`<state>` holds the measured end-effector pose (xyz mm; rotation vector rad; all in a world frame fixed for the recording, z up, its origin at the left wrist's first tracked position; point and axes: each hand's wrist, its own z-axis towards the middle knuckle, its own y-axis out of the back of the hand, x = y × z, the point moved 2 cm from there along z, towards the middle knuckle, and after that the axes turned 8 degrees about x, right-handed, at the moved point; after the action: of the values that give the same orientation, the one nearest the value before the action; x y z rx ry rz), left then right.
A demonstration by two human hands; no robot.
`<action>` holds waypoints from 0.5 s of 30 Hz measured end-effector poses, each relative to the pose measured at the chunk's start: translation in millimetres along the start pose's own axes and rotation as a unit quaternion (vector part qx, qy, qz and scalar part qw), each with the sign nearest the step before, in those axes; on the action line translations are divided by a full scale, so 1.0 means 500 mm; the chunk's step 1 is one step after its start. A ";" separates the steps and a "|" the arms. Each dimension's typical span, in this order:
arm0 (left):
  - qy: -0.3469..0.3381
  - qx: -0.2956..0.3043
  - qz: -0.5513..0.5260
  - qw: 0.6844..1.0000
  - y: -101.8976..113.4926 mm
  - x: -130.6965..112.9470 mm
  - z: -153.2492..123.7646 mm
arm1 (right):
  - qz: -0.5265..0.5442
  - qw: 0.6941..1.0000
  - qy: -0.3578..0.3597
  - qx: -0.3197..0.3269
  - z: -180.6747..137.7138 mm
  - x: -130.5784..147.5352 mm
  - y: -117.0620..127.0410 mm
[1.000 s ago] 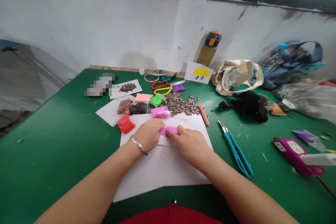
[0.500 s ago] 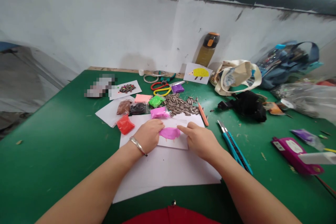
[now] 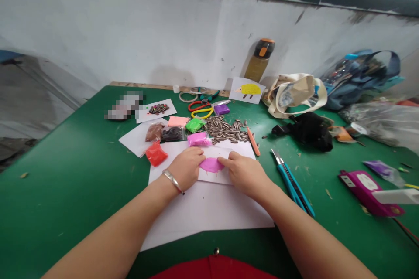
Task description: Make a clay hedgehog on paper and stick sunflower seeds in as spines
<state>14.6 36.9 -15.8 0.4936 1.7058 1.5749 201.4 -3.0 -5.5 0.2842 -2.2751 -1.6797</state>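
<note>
A flat pink clay oval (image 3: 211,165) with short thin legs drawn below it lies on a small white card (image 3: 222,178). That card rests on larger white paper (image 3: 203,209). My left hand (image 3: 186,165) is closed at the card's left side, its fingers curled and its fingertips against the clay's left edge. From the other side, my right hand (image 3: 247,172) reaches in with its index finger stretched onto the clay's upper right edge, the other fingers folded. Just beyond sit a pink clay packet (image 3: 199,139) and a pile of striped seeds (image 3: 224,129).
Red (image 3: 156,154), brown and green clay packets lie left of the seeds. An orange clay tool (image 3: 253,141) and a blue utility knife (image 3: 293,183), blade out, lie right. Scissors (image 3: 203,109), a yellow hedgehog card (image 3: 248,90) and a bottle (image 3: 259,61) are at the back.
My right index finger has moved slightly left and down onto the clay's edge. The left hand stays almost in place.
</note>
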 end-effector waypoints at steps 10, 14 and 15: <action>-0.001 0.016 -0.009 1.000 0.002 -0.002 0.001 | 0.050 0.999 -0.014 0.003 -0.017 -0.027 0.009; 0.000 0.018 -0.019 1.000 0.005 -0.003 -0.001 | 0.054 0.998 0.004 0.020 -0.029 -0.037 0.019; 0.001 0.018 -0.019 1.000 0.005 -0.003 -0.001 | 0.049 0.998 0.011 0.027 -0.030 -0.035 0.019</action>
<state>14.8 36.0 -12.8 0.4750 1.7386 1.5211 223.0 -7.7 5.7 0.1989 -2.2829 -1.5611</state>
